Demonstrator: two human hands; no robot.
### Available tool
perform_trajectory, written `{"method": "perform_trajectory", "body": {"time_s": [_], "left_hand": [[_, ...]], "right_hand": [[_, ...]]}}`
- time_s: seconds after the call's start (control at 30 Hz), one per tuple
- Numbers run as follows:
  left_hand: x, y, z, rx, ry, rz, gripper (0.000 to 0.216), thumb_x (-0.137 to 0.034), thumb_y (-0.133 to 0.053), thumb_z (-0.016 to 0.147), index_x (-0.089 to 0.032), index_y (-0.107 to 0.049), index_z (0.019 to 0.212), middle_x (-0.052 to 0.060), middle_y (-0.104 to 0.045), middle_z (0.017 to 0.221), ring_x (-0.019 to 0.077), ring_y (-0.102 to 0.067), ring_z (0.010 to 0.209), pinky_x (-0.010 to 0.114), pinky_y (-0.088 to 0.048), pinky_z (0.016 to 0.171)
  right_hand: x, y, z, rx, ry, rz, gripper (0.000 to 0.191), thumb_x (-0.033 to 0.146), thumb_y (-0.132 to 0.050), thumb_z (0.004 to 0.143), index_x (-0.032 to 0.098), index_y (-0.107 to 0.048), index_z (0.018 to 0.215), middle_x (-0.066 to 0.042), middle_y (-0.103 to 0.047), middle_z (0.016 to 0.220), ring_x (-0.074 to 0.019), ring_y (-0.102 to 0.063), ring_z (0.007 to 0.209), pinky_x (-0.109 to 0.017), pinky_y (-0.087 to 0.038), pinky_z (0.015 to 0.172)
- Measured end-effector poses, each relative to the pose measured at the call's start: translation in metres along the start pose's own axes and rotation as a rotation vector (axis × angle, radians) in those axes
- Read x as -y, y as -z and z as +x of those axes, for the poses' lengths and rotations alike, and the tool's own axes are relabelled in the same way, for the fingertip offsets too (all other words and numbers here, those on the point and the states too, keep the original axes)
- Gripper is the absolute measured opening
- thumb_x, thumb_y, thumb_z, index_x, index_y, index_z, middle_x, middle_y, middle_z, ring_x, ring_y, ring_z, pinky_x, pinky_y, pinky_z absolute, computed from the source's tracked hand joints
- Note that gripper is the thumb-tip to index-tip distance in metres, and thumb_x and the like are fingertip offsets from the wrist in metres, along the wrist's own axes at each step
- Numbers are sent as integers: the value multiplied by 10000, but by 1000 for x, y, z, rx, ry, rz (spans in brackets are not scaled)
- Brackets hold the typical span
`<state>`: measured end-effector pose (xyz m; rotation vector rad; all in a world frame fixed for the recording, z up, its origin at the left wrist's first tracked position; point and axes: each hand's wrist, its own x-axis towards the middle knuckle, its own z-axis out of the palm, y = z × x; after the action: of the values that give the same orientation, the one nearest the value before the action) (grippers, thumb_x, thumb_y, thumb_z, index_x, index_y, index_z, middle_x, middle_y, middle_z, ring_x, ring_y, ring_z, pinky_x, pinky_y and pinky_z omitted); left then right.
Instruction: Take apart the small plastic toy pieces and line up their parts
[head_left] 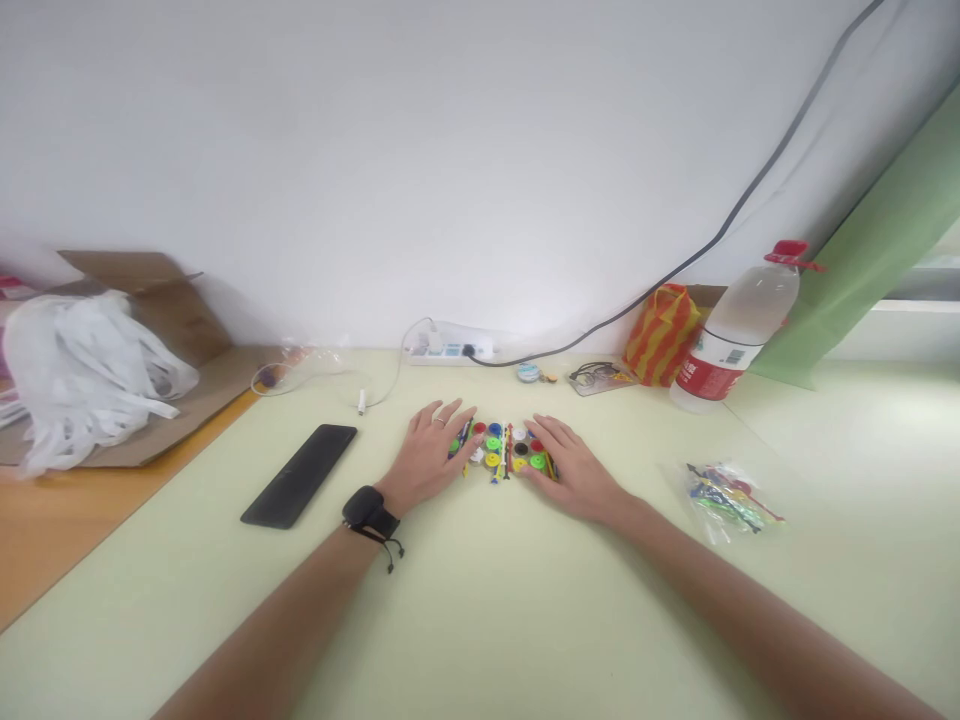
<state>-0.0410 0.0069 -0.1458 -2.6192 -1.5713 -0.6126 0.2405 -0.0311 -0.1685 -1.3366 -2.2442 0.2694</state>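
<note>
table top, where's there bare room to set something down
Free: near table between the forearms, and the patch between the right hand and the clear bag. Crowded: the middle, where that hand and the left hand touch coloured pieces, and along the wall, with power strip, cable and bottle.

Black watch [366,510] (plus corded bracelet [385,542])

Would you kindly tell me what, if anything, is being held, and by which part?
The left hand and right hand flank the colourful pieces on the table, fingers at their outer left and right edges; whether they grip cannot be told.
</note>
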Motion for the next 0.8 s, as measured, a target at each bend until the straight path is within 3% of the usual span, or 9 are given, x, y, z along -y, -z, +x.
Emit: {"method": "perform_trajectory", "body": {"time_s": [0.17, 0.8], "left_hand": [[-1, -4, 1, 18, 23, -27, 519, -572, -402, 1041, -344, -526, 1490, 38, -484, 1588, 338, -389, 1463, 553, -336, 1189], [-22, -7, -5, 26, -87, 29, 506, -543, -434, 1034, -428, -473, 1525, 45, -520, 1538, 343, -475, 1349, 541, -389, 1105]], "right_hand": [[-1, -5, 16, 77, 35, -14, 665, 572, -465, 1021, 266, -378, 1605, -79, -384, 1655, -298, -307, 1545, -527, -284, 1261], [3, -3, 14, 58, 89, 45, 584, 516, -439, 1048, 263, -424, 1574, -68, -457, 1613, -251, -393, 1507, -501, -287, 1270]]}}
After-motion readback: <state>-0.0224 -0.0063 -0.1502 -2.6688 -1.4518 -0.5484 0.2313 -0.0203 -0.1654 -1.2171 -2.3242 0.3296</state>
